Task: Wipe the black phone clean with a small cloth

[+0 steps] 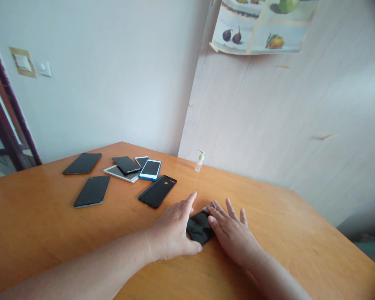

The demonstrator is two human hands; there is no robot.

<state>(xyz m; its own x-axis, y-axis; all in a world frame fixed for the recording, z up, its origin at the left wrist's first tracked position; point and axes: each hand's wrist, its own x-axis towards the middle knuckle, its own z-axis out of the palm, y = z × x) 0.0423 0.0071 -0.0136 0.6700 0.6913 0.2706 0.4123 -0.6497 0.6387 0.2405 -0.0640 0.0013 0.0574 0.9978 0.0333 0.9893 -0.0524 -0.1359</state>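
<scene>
A black smartphone (pixel 200 227) lies face up on the table in front of me, its dark screen showing reflections. My left hand (pixel 176 229) steadies it from the left, thumb at the near corner and fingers along the far left side. Across the phone's right part rests my right hand (pixel 233 231), fingers stretched forward. Under its fingertips, at the phone's far end, a small crumpled greyish cloth (pixel 208 207) pokes out, mostly hidden. Left of my hands lies a black phone case (pixel 158 191), its inside facing up.
A small clear pump bottle (pixel 198 161) stands near the back edge. Several devices lie at the left: a blue-cased phone (pixel 150 169), a dark phone (pixel 126 164) on a white one (pixel 121 173), a grey-edged phone (pixel 92 191) and a black tablet-like device (pixel 83 163). Walls border the wooden table (pixel 43 216).
</scene>
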